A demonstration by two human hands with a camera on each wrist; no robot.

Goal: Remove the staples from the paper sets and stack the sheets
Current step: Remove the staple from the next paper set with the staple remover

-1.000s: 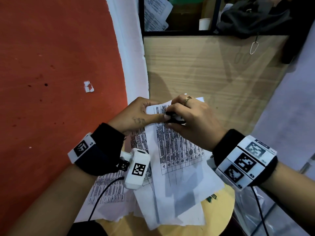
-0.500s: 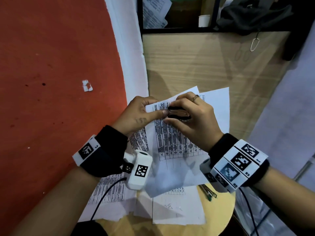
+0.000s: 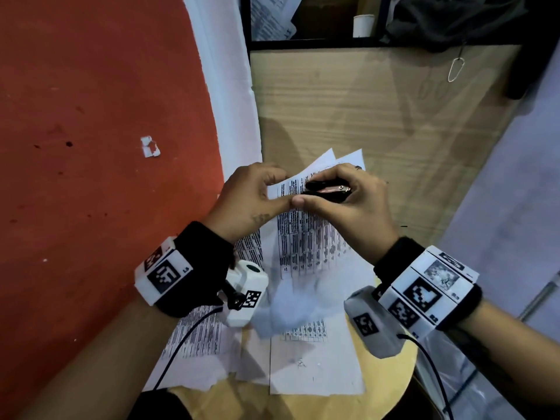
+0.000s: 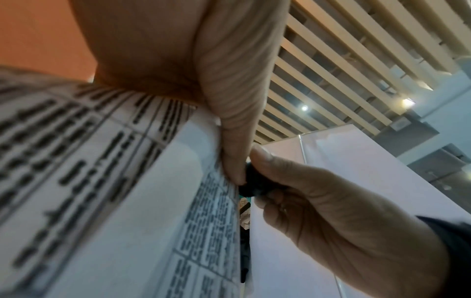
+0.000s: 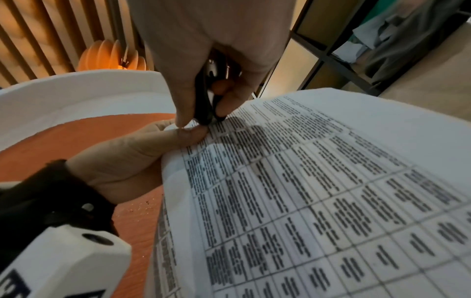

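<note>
Pinching the top left corner of a printed paper set (image 3: 306, 244) between thumb and curled fingers, the left hand (image 3: 251, 198) holds the sheets lifted above the desk (image 3: 391, 389). Its thumb tip meets the thumb of the right hand (image 3: 348, 207), which is clenched round a black staple remover (image 3: 328, 189) with a metal middle part. In the right wrist view the tool's dark tip (image 5: 203, 117) sits right at that corner, touching the paper beside the left thumb; whether it has a staple in its grip cannot be told. The held set carries dense tables of black text, and its lower part sags down toward the desk, while further white sheets fan out behind the right hand's fingers. A ring (image 3: 358, 167) shows on one finger of the right hand. Both wrists wear black bands with white marker blocks, and a white camera housing (image 3: 242, 295) hangs under the left wrist with a black cable running off toward the near edge. Below the hands, loose sheets (image 3: 315, 368) lie overlapping on the round wooden desk, some hanging over its left edge above the red floor (image 3: 91, 147). A small white scrap (image 3: 150, 146) lies on that floor, well apart from the desk. Beyond the hands rises a wooden panel (image 3: 378, 110), with a white cup (image 3: 363, 25) on the shelf above it.
</note>
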